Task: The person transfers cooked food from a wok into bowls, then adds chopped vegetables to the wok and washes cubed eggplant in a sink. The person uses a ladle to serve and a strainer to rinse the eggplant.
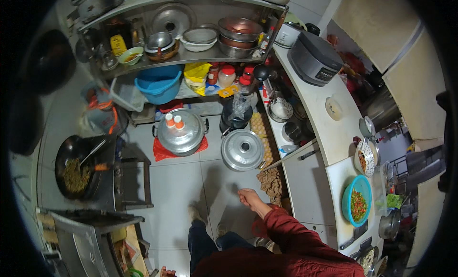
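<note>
My right hand (249, 199) reaches out over the tiled floor in a dark red sleeve, its fingers curled; whether anything is in it I cannot tell. Beyond it stands a lidded metal pot (243, 150), apart from the hand. Just to its right lies a brown heap (271, 184) beside the cabinet. Part of my left hand (167, 272) shows at the bottom edge, mostly cut off. Farther off, another lidded pot (180, 132) sits on a red bag (159, 150), with two orange-and-white cups (174, 121) on its lid.
At left, a wok (74, 169) holds cooked food and a metal utensil. A metal shelf (200, 59) with bowls spans the back. The right counter (336, 134) bears a rice cooker (315, 58) and a turquoise basin (357, 201) of chopped peppers. Egg trays (263, 130) stand beside the cabinet.
</note>
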`<state>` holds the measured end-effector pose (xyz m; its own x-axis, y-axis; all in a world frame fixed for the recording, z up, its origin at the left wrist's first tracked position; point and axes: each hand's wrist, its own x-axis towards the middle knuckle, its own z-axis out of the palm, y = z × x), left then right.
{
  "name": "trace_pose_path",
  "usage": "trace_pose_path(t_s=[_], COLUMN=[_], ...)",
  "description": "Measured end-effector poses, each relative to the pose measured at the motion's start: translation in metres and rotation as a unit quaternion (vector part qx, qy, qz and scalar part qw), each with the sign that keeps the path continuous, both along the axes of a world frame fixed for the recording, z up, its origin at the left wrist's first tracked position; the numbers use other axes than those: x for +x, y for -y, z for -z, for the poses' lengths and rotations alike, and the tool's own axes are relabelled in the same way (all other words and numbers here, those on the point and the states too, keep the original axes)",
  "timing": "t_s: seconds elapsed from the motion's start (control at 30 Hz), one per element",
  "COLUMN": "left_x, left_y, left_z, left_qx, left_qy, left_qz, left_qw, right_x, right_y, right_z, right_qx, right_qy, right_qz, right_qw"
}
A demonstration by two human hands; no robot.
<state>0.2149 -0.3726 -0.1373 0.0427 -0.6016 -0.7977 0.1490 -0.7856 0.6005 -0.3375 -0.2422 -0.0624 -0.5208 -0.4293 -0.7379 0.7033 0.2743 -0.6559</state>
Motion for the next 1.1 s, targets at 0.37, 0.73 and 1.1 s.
trace_pose_path(t_s=[0.37,0.73,1.1], left_x=[-0.206,-0.295,-0.369], left_y=[0.136,0.125,0.100], left_z=[-0.052,-0.052,-0.056], left_qx=[0.087,0.153,0.164], left_qy=[0.185,0.301,0.294], left_qz=[0.233,0.378,0.421], left_qw=[0.951,0.862,0.842], right_x=[-0.279,-0.535,-0.600], right_y=[-0.023,-0.165,-0.249], right_z=[0.116,0.181,0.208], right_qx=[0.113,0.426,0.464], right_qy=[-0.275,-0.347,-0.265], right_qz=[0.283,0.219,0.166], right_qw=[0.912,0.806,0.829])
